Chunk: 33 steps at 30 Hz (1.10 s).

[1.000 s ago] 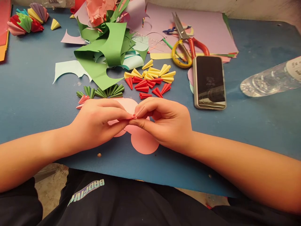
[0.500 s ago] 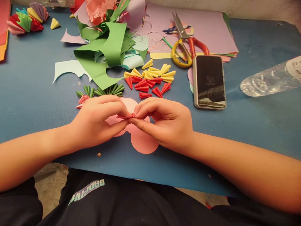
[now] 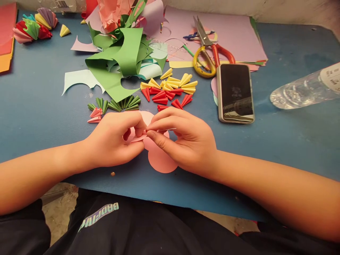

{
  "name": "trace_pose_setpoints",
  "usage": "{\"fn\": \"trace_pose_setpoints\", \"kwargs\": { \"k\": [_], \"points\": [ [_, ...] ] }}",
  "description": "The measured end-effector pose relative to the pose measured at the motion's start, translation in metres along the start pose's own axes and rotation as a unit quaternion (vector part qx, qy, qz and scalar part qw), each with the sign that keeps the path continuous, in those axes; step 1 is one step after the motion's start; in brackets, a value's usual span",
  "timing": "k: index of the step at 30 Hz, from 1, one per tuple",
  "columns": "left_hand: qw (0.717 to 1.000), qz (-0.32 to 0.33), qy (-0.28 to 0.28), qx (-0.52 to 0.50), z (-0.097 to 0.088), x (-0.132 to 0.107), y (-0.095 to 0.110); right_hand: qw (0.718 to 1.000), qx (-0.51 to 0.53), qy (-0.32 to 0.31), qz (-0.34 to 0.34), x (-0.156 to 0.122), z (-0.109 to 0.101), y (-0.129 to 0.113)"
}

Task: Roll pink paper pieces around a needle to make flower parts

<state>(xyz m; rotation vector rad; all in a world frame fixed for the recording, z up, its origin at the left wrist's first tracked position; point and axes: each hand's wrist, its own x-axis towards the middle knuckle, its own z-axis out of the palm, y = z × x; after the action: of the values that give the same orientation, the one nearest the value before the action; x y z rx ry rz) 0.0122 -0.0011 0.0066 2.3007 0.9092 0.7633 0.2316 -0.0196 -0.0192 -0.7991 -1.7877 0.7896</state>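
Note:
My left hand (image 3: 119,138) is closed, pinching a small pink paper piece (image 3: 138,138) between thumb and fingers. Fingertip to fingertip with it, my right hand (image 3: 183,136) grips a thin, needle-like stick (image 3: 167,129) whose end points right; its other end is hidden at the fingertips. Beneath both hands lie pink paper circles (image 3: 162,159), partly covered. Two pink paper cones (image 3: 95,115) rest beyond my left hand, beside a row of green cones (image 3: 124,103). Red cones (image 3: 160,97) and yellow cones (image 3: 172,83) lie in a cluster beyond my fingers.
Green paper scraps (image 3: 130,49) are heaped at the back. Scissors (image 3: 204,49) lie on a stack of coloured sheets (image 3: 233,39), behind a phone (image 3: 236,94). A clear bottle (image 3: 297,88) lies at right. Pleated paper pieces (image 3: 32,28) sit at back left.
My fingers have shifted on the pink paper, which now looks flatter and lower in my left hand. The thin stick now shows in my right fingers. The view has shifted slightly.

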Motion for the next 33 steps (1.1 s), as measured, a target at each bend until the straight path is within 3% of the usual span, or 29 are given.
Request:
{"fn": "trace_pose_setpoints", "kwargs": {
  "k": [4,11,14,18,23,27,33],
  "points": [
    [1.000,-0.003,-0.004,0.012,-0.001,0.001,0.000,1.000,0.020,0.008,0.005,0.000,-0.002,-0.003],
    [0.998,0.043,0.010,-0.054,-0.013,0.002,-0.008,0.978,0.073,0.160,0.113,0.007,-0.006,-0.008],
    [0.997,-0.001,0.018,-0.079,-0.015,0.000,-0.012,0.967,0.107,0.189,0.131,0.013,-0.009,-0.001],
    [0.979,-0.108,0.041,-0.166,-0.010,0.000,-0.014,0.963,0.169,0.137,0.158,0.014,-0.008,0.005],
    [0.927,-0.196,0.020,-0.320,-0.006,0.001,-0.011,0.956,0.196,0.092,0.200,0.010,-0.003,0.006],
    [0.910,-0.207,-0.005,-0.359,-0.005,-0.001,-0.008,0.953,0.191,0.085,0.221,0.009,-0.002,0.007],
    [0.912,-0.192,0.010,-0.362,0.001,-0.001,-0.006,0.955,0.199,0.065,0.210,0.010,0.001,0.006]
  ]
}}
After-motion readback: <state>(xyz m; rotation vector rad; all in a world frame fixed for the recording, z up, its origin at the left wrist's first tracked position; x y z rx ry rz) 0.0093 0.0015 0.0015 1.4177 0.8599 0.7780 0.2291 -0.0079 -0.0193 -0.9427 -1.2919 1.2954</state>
